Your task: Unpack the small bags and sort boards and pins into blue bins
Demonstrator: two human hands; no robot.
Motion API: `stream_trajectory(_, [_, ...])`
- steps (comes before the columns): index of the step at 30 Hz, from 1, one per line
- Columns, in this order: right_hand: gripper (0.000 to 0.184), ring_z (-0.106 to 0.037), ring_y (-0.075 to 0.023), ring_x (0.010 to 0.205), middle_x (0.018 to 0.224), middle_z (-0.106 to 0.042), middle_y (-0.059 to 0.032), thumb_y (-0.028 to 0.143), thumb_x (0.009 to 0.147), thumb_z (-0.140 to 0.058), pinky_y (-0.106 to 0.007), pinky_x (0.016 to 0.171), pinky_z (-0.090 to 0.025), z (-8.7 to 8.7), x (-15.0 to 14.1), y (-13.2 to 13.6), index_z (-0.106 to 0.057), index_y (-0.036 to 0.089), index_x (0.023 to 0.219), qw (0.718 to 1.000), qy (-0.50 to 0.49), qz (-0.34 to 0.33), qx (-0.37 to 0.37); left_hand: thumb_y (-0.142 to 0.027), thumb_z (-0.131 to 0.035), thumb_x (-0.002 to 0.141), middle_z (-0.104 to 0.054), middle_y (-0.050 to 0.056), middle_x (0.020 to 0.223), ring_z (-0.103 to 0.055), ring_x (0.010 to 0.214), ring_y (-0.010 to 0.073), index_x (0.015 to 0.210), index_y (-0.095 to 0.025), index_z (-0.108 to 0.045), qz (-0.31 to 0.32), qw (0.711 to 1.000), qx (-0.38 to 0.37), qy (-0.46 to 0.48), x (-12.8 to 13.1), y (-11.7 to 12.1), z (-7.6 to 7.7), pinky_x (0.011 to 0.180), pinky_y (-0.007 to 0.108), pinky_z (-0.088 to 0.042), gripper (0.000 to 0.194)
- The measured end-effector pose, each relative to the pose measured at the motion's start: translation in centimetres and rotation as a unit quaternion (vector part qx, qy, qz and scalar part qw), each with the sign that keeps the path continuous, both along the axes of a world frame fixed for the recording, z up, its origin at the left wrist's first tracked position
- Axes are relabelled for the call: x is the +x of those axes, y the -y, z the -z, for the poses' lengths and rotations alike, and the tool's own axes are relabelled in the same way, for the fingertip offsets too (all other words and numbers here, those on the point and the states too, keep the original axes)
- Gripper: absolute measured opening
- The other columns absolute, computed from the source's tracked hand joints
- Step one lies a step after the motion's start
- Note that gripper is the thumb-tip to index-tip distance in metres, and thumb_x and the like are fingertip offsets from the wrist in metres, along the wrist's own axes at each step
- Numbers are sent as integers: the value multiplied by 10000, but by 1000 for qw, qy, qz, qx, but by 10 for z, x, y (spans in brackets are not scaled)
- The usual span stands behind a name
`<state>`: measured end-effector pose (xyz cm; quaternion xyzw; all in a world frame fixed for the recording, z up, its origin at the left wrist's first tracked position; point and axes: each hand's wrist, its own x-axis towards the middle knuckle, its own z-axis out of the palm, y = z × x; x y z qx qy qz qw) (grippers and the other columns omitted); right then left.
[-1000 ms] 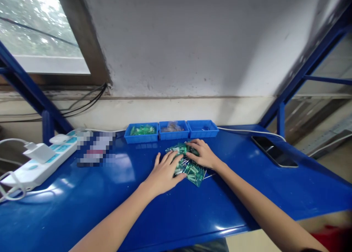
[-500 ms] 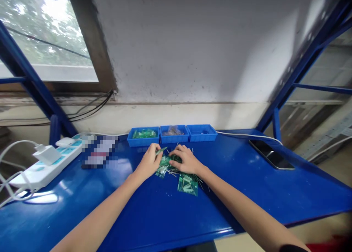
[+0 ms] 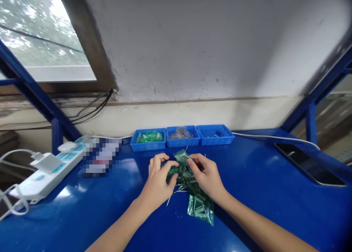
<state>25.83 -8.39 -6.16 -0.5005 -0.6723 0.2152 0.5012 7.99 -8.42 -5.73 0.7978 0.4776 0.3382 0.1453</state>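
Observation:
My right hand (image 3: 209,175) pinches a small green plastic bag (image 3: 181,156) between thumb and fingers, raised over the pile. Beside it my left hand (image 3: 157,180) has its thumb and forefinger apart, with green plastic (image 3: 171,174) showing between them. I cannot tell whether they touch it. Under both hands lies a pile of green bags and thin metal pins (image 3: 189,182), partly hidden by my fingers. Nearer to me, a flat green bag (image 3: 201,209) with pale strips inside lies on the blue table (image 3: 154,230).
Three blue trays stand along the wall: a left tray (image 3: 148,146) with green bags, a middle tray (image 3: 183,143) with clear bags, a right tray (image 3: 216,140) with a few small pieces. A power strip (image 3: 41,184) is left; a phone (image 3: 308,164) lies right.
My right hand has lifted a green bag off the pile. The green piece that my left hand held is no longer in its fingers, which have spread. The view has shifted slightly.

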Motion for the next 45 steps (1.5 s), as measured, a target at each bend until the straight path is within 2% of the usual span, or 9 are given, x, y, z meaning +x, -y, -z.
stream_trajectory(7, [223, -585, -168, 818, 894, -626, -80, 119, 876, -483, -297, 718, -489, -3, -2, 11, -616, 185, 1042, 968, 133, -80, 199, -473, -362, 924, -561, 33, 696, -537, 648, 150, 863, -142, -592, 11, 914, -270, 303, 7, 4, -6, 600, 262, -440, 408])
stream_trajectory(12, [163, -538, -213, 1031, 1094, -537, -108, 216, 863, -517, -351, 858, -474, -5, -6, 13, -635, 192, 974, 992, 73, -75, 65, -294, -471, 896, -611, 52, 913, -591, 811, 177, 1068, -204, -622, 11, 979, -95, 180, 3, 2, 0, 707, 282, -484, 246])
stream_trajectory(16, [323, -560, -159, 804, 876, -534, -60, 373, 916, -433, -272, 684, -480, -11, -7, 11, -602, 171, 730, 996, -38, -66, -45, -155, -396, 897, -552, 75, 1050, -550, 949, 191, 1166, -255, -613, 45, 995, 63, 70, 1, 3, 3, 821, 324, -473, 360])
stream_trajectory(21, [330, -457, -118, 560, 592, -486, 8, 326, 936, -411, -246, 543, -379, -7, -4, 10, -608, 162, 728, 1000, 10, -24, -9, -256, -469, 890, -537, 84, 1076, -531, 994, 209, 1129, -238, -628, 41, 990, -34, 128, 4, 6, -6, 873, 344, -445, 288])
stream_trajectory(28, [335, -516, -160, 706, 820, -576, -81, 101, 902, -417, -284, 600, -454, -1, 0, 9, -592, 176, 1179, 951, 203, -56, 226, -470, -552, 827, -613, 65, 749, -588, 686, 149, 834, -127, -596, 35, 834, -359, 417, 4, 3, -21, 662, 268, -475, 346])
stream_trajectory(33, [362, -529, -211, 971, 1107, -535, -135, 72, 868, -439, -356, 754, -509, -7, 4, 10, -576, 194, 1181, 944, 214, -80, 238, -322, -574, 770, -633, 32, 660, -617, 631, 171, 761, -158, -608, -56, 946, -165, 272, -19, -23, -44, 604, 276, -481, 168])
stream_trajectory(38, [244, -530, -218, 966, 1092, -514, -142, 196, 889, -472, -353, 770, -503, -16, 14, 6, -631, 166, 1071, 965, 200, -56, 161, -290, -523, 794, -671, 83, 923, -628, 879, 240, 981, -153, -628, -227, 964, 135, 33, -54, -71, -75, 860, 387, -468, 255])
stream_trajectory(41, [251, -528, -218, 909, 984, -561, -118, 237, 903, -459, -370, 772, -483, -17, 25, -3, -633, 160, 1067, 968, 225, -35, 104, -379, -551, 801, -564, 181, 1211, -500, 1143, 330, 1179, -84, -557, -162, 962, 151, -160, -58, -71, -64, 1000, 469, -371, 479])
stream_trajectory(45, [242, -522, -208, 826, 846, -597, -75, 265, 905, -465, -385, 771, -450, -12, 32, -11, -647, 170, 1034, 963, 265, -35, 39, -437, -448, 875, -552, 128, 1254, -449, 1198, 304, 1247, -160, -535, -50, 974, 18, -222, -47, -45, -23, 996, 482, -380, 472])
